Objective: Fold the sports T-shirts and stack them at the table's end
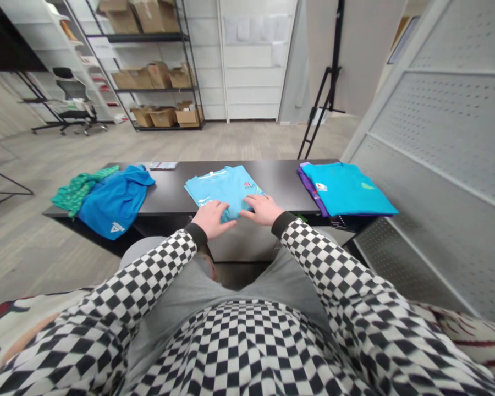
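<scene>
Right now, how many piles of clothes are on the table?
3: rumpled heap at left, light-blue pile in the middle, folded stack at right. Lower layers may be hidden.

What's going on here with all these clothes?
A person has the left hand and right hand at the near edge of a folded light blue shirt on the dark table. Rumpled blue and green clothes lie at the left; a turquoise shirt lies over purple cloth at the right.
</scene>
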The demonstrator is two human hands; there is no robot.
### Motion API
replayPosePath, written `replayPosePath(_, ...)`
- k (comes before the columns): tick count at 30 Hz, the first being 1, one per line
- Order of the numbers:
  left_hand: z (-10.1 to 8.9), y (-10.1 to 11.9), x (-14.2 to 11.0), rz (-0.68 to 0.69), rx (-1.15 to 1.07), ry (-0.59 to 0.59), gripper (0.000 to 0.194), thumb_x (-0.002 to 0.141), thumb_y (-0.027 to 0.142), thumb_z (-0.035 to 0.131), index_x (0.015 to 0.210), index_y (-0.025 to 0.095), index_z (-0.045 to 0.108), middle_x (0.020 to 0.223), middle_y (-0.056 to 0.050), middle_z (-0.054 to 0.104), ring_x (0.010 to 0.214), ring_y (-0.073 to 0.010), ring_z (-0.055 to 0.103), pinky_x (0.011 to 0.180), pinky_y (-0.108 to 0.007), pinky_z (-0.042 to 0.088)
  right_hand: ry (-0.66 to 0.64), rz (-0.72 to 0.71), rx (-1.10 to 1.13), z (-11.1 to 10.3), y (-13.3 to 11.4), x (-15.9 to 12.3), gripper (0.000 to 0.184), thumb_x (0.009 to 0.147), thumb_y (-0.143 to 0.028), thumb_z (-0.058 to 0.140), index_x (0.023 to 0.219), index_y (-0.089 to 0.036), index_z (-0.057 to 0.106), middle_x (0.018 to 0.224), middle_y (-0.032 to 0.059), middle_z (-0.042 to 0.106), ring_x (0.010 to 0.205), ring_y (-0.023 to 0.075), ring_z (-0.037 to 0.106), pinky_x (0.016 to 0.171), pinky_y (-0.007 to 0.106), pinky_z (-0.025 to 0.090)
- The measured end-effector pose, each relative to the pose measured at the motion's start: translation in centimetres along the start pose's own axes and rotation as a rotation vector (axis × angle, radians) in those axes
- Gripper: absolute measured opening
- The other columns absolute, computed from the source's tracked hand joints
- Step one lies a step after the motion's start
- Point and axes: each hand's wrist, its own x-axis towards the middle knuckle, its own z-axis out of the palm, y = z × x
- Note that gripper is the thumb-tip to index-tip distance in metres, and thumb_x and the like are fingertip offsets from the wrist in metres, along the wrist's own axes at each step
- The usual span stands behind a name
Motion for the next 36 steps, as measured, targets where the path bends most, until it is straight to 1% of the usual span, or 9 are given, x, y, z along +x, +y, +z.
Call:
replayPosePath(3,1.1,1.1,-3.1,-0.009,0.113,0.003,0.08,0.096,0.059,0.078,0.165,0.023,0.058,0.162,-0.02,0.06,0.15,-0.0429,0.054,0.135,-0.06,0.033,-0.074,-0.109,-0.013,0.9,2.8,-1.5,0.085,0.102,-0.057,0.079,0.175,-0.025,0.049,0.184,0.0172,0.04,0.168,0.0379,0.039,0.135,0.057,0.031)
replayPosePath(5,1.5,0.9,-3.7,-0.06,0.161,0.031,0.073,0.099,0.045,0.074,0.166,0.025,0.057,0.165,-0.02,0.058,0.153,-0.0431,0.051,0.138,-0.062,0.027,-0.038,-0.123,-0.037,1.3,3.6,-2.2,0.087,0.1,-0.043,0.081,0.177,-0.023,0.045,0.185,0.0187,0.038,0.167,0.0369,0.041,0.134,0.054,0.033)
replayPosePath(8,1.5,0.0,-3.4,-0.078,0.151,0.062,0.054,0.105,0.03,0.057,0.159,0.024,0.064,0.159,-0.019,0.064,0.148,-0.04,0.057,0.137,-0.06,0.028,0.035,-0.068,-0.053,1.5,3.7,-2.8,0.069,0.103,-0.029,0.072,0.169,-0.021,0.056,0.175,0.0187,0.053,0.157,0.0353,0.051,0.127,0.05,0.039)
replayPosePath(11,1.1,-0.3,-3.0,-0.033,0.129,0.059,0.049,0.109,0.034,0.052,0.155,0.024,0.068,0.153,-0.018,0.068,0.142,-0.0384,0.062,0.138,-0.06,0.025,0.071,-0.018,-0.073,1.6,3.0,-3.2,0.047,0.109,-0.035,0.064,0.154,-0.024,0.07,0.159,0.0153,0.069,0.144,0.0354,0.058,0.12,0.049,0.041)
replayPosePath(16,1.3,2.4,-2.3,-0.123,0.213,0.058,0.085,0.095,0.064,0.076,0.167,0.023,0.055,0.165,-0.025,0.057,0.153,-0.0506,0.048,0.136,-0.074,0.016,0.074,0.005,-0.118,1.2,1.7,-3.5,0.038,0.115,-0.035,0.053,0.143,-0.028,0.078,0.143,0.0144,0.075,0.135,0.0338,0.059,0.113,0.046,0.038)
replayPosePath(22,1.6,3.9,-0.9,-0.158,0.225,0.061,0.063,0.1,0.033,0.067,0.162,0.022,0.06,0.16,-0.024,0.061,0.151,-0.0476,0.052,0.136,-0.071,0.021,0.081,0.015,-0.149,0.3,2.0,-4.1,0.037,0.115,-0.034,0.051,0.136,-0.025,0.081,0.14,0.0144,0.077,0.133,0.0335,0.059,0.109,0.046,0.04)
replayPosePath(26,0.1,1.7,-1.5,-0.063,0.223,0.036,0.053,0.104,0.023,0.056,0.156,0.025,0.067,0.149,-0.02,0.069,0.141,-0.0388,0.064,0.132,-0.059,0.036,0.094,0.018,-0.114,0.3,2.6,-4.7,0.041,0.113,-0.03,0.055,0.148,-0.027,0.075,0.157,0.0126,0.071,0.143,0.032,0.058,0.113,0.047,0.041)
replayPosePath(30,-2.2,-0.7,-2.6,-0.11,0.254,-0.061,0.042,0.108,0.021,0.047,0.139,0.023,0.075,0.128,-0.018,0.079,0.118,-0.0347,0.077,0.105,-0.048,0.058,0.104,0.047,-0.065,0.0,2.7,-5.0,0.041,0.114,-0.029,0.051,0.146,-0.025,0.077,0.152,0.0139,0.075,0.141,0.031,0.063,0.116,0.047,0.043)
replayPosePath(36,-8.2,-3.3,-2.8,-0.085,0.132,-0.063,0.033,0.108,0.025,0.057,0.132,0.023,0.079,0.119,-0.006,0.085,0.108,-0.0256,0.077,0.102,-0.038,0.059,0.087,0.053,0.002,-4.6,3.5,-4.4,0.041,0.115,-0.029,0.049,0.141,-0.022,0.08,0.136,0.0134,0.082,0.127,0.0293,0.073,0.112,0.039,0.05)
